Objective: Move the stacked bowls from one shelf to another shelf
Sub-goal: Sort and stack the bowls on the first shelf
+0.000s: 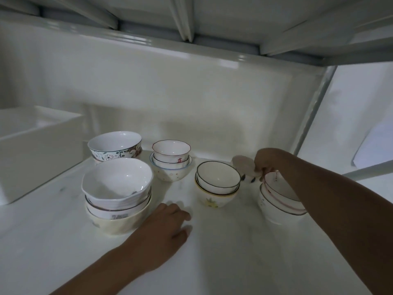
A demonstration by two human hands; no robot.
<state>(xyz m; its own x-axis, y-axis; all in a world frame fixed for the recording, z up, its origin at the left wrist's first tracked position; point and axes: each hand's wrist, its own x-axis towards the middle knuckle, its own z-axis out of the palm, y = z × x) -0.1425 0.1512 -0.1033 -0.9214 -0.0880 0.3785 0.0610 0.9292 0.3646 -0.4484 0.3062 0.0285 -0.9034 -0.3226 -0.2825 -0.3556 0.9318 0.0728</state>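
Several stacks of bowls stand on a white shelf point(212, 241). A large white stack point(118, 194) sits front left, a flowered bowl point(116, 149) behind it, a red-rimmed stack point(171, 159) in the middle and a dark-rimmed stack point(217, 184) right of centre. At the far right, my right hand point(265, 161) pinches the rim of the top bowl of a pink-striped stack point(278, 199), my forearm crossing over it. A small blurred bowl point(244, 169) sits just behind that hand. My left hand point(168, 226) rests with loosely curled fingers on the shelf beside the large stack, holding nothing.
A white rectangular box point(38, 150) stands at the left of the shelf. Another shelf's underside with ribs point(191, 18) hangs overhead. A metal upright point(312, 111) marks the shelf's right back corner, with a white wall beyond.
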